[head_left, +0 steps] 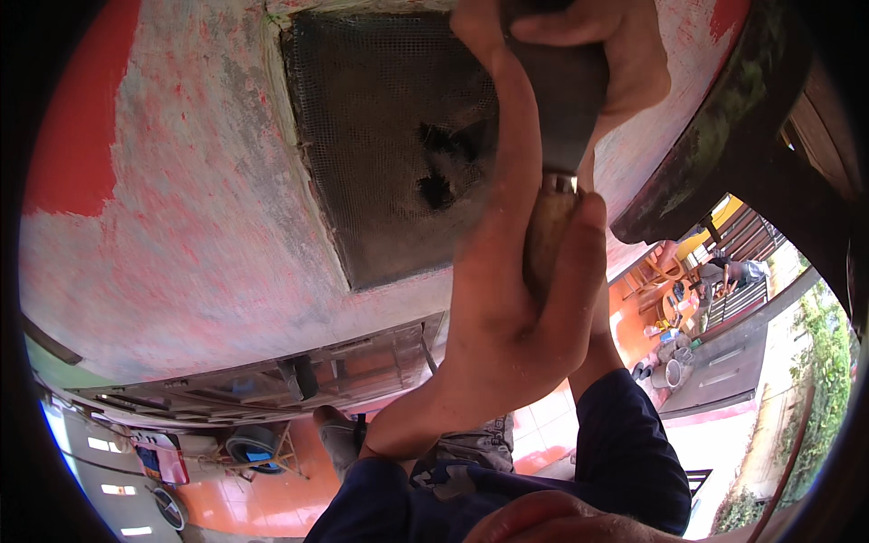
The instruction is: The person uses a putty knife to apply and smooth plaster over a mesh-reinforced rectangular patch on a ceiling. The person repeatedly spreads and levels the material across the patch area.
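Left hand [511,317] closed around the wooden handle [546,237], thumb laid up along it, I hold a broad-bladed scraper [559,161] raised before me. With my right hand [634,63] I have hold of the blade [563,100] near its far end, fingers bent over it; neither hand is spread open. The scraper stands in front of the right side of a dark mesh screen [362,163], torn in places, set into the wall [199,244]. Whether the blade's edge touches anything I can't tell, since my fingers cover it. As I judge it, the work is well along: the pale, streaky wall around the screen looks worked over, though flecked with red. Still left, it seems, are the solid red patch [77,118] at the far left and a smaller red patch [727,16] at upper right.
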Demonstrator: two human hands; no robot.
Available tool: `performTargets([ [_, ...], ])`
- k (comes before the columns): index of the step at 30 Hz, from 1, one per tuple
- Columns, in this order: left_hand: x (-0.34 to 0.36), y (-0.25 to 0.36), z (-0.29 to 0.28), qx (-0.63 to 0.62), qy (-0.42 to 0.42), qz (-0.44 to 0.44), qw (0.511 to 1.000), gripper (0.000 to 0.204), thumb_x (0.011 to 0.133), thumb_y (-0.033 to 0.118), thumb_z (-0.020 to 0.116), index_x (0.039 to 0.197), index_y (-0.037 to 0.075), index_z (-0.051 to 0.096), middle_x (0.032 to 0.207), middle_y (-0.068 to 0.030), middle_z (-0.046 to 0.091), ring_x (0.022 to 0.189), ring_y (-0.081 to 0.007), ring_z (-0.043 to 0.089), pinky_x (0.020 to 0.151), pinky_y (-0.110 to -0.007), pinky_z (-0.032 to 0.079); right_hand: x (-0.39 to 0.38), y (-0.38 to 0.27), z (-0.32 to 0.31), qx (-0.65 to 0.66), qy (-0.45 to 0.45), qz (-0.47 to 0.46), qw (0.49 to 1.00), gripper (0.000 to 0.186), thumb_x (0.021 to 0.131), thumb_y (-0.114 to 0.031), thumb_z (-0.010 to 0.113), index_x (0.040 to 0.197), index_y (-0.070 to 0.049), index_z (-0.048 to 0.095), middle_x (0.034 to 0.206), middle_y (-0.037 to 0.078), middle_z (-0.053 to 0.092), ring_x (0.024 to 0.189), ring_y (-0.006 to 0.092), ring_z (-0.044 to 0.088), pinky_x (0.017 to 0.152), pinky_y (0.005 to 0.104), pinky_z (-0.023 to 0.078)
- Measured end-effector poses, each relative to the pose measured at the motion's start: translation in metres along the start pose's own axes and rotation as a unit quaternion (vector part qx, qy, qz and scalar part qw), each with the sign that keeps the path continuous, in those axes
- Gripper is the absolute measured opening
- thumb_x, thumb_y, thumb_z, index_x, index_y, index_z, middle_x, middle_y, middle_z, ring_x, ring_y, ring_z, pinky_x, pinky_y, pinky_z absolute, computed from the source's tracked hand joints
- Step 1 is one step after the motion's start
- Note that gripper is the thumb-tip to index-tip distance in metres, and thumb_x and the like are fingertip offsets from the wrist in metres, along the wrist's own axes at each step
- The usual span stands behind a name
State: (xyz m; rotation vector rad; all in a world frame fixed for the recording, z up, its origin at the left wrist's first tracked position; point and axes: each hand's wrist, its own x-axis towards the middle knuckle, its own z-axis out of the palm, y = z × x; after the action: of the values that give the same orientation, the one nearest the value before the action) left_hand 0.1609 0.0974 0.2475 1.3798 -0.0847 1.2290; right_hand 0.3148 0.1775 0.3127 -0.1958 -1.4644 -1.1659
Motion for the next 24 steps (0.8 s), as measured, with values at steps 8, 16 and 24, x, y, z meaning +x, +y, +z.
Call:
performTargets([
  [8,-0.003,0.002,0.013,0.012,0.006,0.015,1.0,0.076,0.101,0.007,0.045,0.157,-0.002,-0.006,0.066,-0.0033,0.053,0.049,-0.0057,0.045,0.046,-0.022,0.036,0.003,0.005,0.001,0.016,0.003,-0.018,1.0,0.045,0.057,0.008,0.085,0.063,-0.02,0.05,0.073,0.001,0.068,0.073,0.0165,0.064,0.077,0.0347,0.048],
  [16,-0.021,-0.001,0.016,-0.015,-0.006,-0.046,0.999,0.081,0.103,0.011,0.044,0.155,0.001,-0.017,0.058,0.0011,0.049,0.045,-0.0034,0.042,0.043,-0.02,0.035,-0.006,0.03,-0.009,0.067,-0.016,-0.09,0.994,0.047,0.058,0.009,0.087,0.066,-0.021,0.051,0.076,0.001,0.069,0.075,0.0164,0.065,0.083,0.0368,0.048],
  [24,-0.015,-0.006,0.008,0.046,-0.012,0.026,0.999,0.078,0.101,0.008,0.042,0.155,-0.004,-0.013,0.057,0.0022,0.047,0.046,-0.0032,0.042,0.045,-0.019,0.033,-0.005,0.015,-0.01,0.022,-0.043,-0.035,0.998,0.047,0.058,0.009,0.087,0.067,-0.021,0.051,0.077,0.001,0.069,0.077,0.0157,0.064,0.088,0.0374,0.046],
])
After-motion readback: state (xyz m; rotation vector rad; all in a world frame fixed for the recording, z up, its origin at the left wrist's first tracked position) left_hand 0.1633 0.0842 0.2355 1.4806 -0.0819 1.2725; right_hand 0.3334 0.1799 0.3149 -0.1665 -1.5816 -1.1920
